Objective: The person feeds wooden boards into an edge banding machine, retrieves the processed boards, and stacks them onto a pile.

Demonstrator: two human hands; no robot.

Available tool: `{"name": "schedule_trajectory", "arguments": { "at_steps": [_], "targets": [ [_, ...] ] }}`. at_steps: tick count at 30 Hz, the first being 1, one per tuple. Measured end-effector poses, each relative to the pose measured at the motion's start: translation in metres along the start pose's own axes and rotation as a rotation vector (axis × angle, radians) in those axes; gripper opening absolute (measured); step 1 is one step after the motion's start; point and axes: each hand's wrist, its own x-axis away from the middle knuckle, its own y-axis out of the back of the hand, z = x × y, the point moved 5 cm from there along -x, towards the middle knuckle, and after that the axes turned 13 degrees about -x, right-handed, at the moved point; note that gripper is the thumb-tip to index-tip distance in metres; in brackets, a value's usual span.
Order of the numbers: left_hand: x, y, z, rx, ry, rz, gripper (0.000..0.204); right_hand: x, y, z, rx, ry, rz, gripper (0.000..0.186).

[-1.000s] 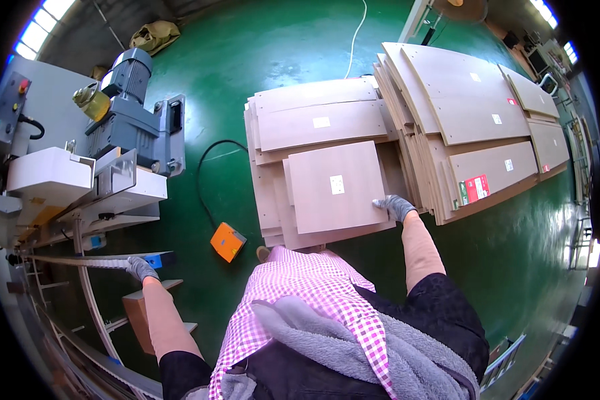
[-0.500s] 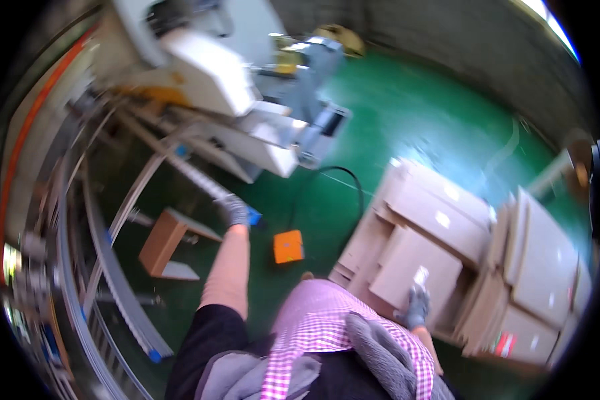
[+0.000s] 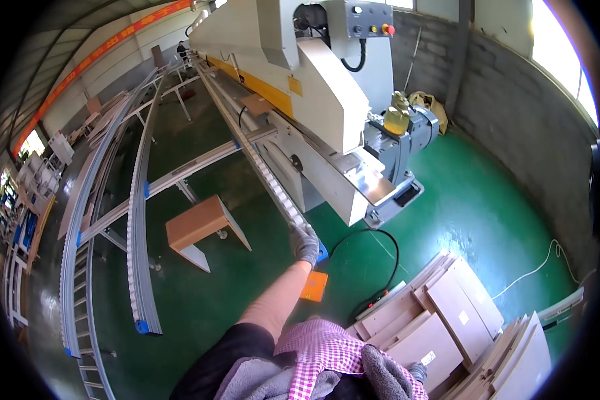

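Far left, high up: long orange banner [image 3: 93, 57] strung under the roof. Lower down, curved grey roller rails [image 3: 137, 220] with blue end caps, then a small brown wooden stool [image 3: 200, 227] on the green floor [image 3: 487, 207]. Left hand [image 3: 305, 241] — grey-gloved, arm stretched straight forward and up, fingers curled over the end of the toothed feed rail [image 3: 267, 173] of the big grey-white machine [image 3: 313, 93]. Below the wrist, a flat orange square pedal [image 3: 314, 285] with black cable. Yellow rectangular stickers along the machine's side. Right hand [image 3: 418, 371] — barely visible at the lower edge, gloved, resting on stacked brown panels [image 3: 440, 320] carrying small white labels; grip impossible to tell.
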Motion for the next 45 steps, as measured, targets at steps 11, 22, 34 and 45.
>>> {"name": "schedule_trajectory", "arguments": {
  "at_steps": [11,22,34,45],
  "targets": [
    [-0.036,0.0,-0.008,0.22,0.123,0.227,0.074,-0.08,0.092,0.303,-0.933,0.684,0.079,0.045],
    [-0.117,-0.006,0.005,0.128,0.167,0.149,0.066,-0.067,0.186,0.591,-1.255,0.684,0.632,0.059],
    [-0.122,-0.027,0.008,0.132,0.129,0.093,0.067,-0.135,0.178,0.748,-1.732,0.525,0.979,0.083],
    [-0.123,-0.035,0.006,0.162,0.062,0.056,0.069,-0.217,0.186,0.784,-1.238,1.67,0.846,0.054]
  ]
}}
